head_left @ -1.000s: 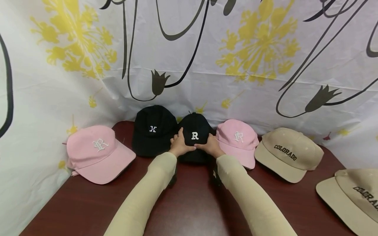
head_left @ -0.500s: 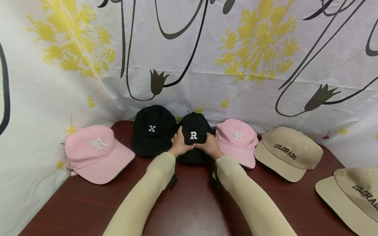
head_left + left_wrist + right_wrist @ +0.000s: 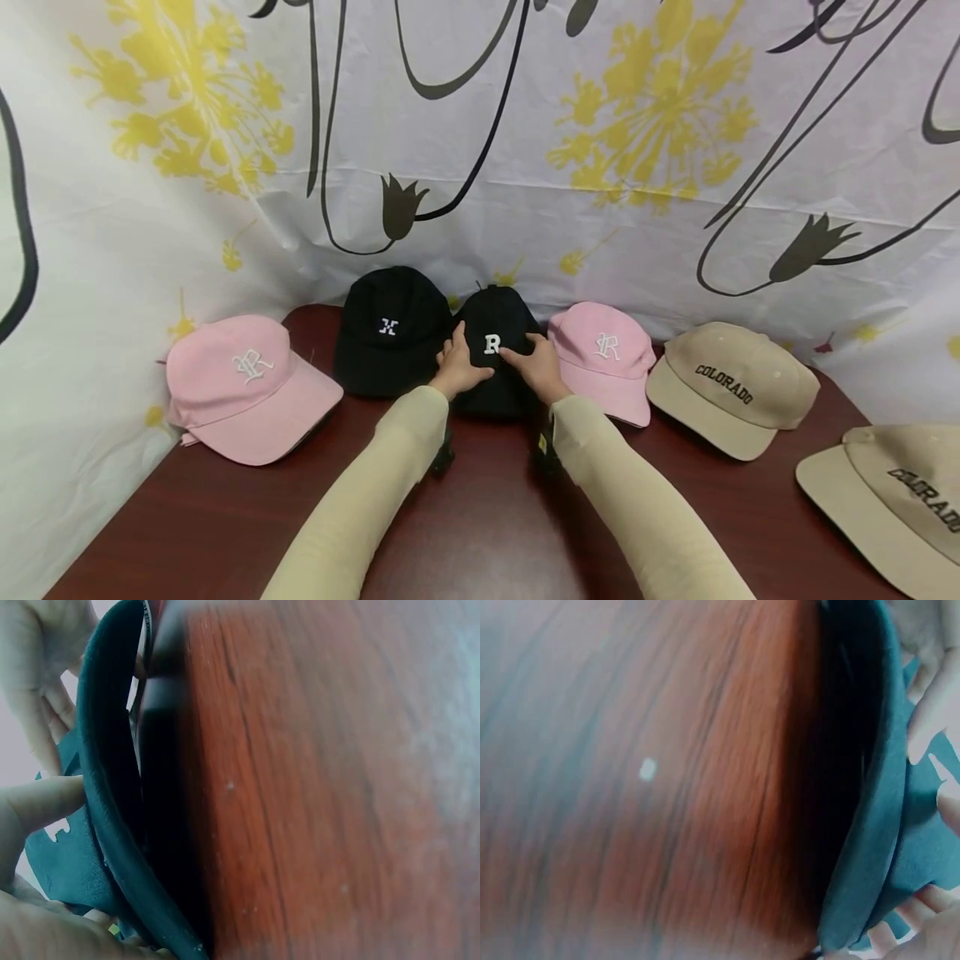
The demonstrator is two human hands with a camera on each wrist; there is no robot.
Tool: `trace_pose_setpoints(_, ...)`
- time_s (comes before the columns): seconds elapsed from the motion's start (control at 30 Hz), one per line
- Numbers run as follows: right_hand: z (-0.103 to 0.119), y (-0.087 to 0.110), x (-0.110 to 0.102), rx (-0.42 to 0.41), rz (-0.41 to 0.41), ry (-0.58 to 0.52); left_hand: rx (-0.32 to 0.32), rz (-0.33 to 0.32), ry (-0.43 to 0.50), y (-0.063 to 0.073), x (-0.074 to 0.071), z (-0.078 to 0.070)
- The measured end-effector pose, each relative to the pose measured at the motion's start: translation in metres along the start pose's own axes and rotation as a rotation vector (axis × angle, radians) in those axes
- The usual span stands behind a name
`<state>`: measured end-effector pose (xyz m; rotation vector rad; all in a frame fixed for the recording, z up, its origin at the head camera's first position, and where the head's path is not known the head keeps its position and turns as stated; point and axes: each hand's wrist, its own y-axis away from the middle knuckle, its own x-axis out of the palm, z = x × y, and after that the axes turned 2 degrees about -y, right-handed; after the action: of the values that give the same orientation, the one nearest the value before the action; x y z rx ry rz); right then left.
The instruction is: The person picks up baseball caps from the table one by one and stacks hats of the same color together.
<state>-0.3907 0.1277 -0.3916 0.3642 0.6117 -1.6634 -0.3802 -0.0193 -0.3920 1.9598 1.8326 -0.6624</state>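
Note:
A black baseball cap (image 3: 495,310) with a white letter R stands on the table between both hands in the head view, its brim toward me. My left hand (image 3: 457,367) grips its left side, fingers at the crown and thumb low across the front. On the opposite side my right hand (image 3: 542,367) holds the crown, its thumb tip at the lower right of the R. Both wrist views show the curved brim (image 3: 112,802) close over the wood, with the thumbs and fingers behind it. Fingertips at the cap's far sides are partly hidden.
A black cap (image 3: 393,358) with a small white mark is close on the left, and a pink cap (image 3: 600,333) on the right. Another pink cap (image 3: 232,367) sits far left. Two tan caps (image 3: 738,358) lie rightward on the dark red table (image 3: 480,508), before a patterned curtain (image 3: 480,133).
The right thumb has lifted from the brim's base up to the edge of the R. The thumbs, earlier tip to tip, are now apart. The left hand and the cap look nearly unmoved.

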Motion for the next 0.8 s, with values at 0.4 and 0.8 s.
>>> trace_pose_setpoints(0.4,0.001,0.005,-0.002,0.093,-0.139,-0.262,-0.051,-0.011,0.029,0.005,0.004,-0.002)
trace_pose_setpoints(0.8,0.004,0.007,-0.010,0.114,-0.169,-0.344,-0.016,-0.022,0.035,0.009,0.005,-0.003)
